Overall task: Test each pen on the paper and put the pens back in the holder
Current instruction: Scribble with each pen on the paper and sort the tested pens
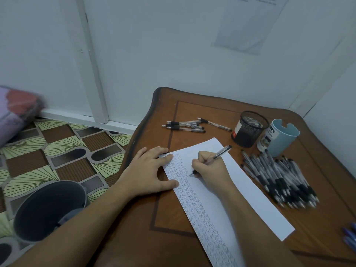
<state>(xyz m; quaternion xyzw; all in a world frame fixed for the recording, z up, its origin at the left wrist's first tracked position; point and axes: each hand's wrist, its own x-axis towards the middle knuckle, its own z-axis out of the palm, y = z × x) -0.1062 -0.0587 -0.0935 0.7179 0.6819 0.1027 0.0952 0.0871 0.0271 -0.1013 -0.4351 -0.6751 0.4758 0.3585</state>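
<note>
— Paper (240, 182) lies slantwise on the table (192, 108), the left hand (152, 170) pressing its edge, fingers straight and spread.
— Right hand (210, 170)?
— Curled round a pen (220, 153), tip on the sheet.
— The rest?
— A pen pile (285, 182) right of the paper, four pens (185, 125) beyond it, the black mesh holder (249, 130) beside a blue cup (283, 141).

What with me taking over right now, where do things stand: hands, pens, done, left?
Left hand presses the paper flat at its left edge. Right hand grips a pen, tip on the paper.
Four pens lie left of the mesh holder; a big pile lies right of the paper. No pens show in the holder.
Done: test marks fill the paper's left columns.
Left: finish this pen, test any untested ones, put all in the holder. Which group is already tested, I cannot tell.
</note>
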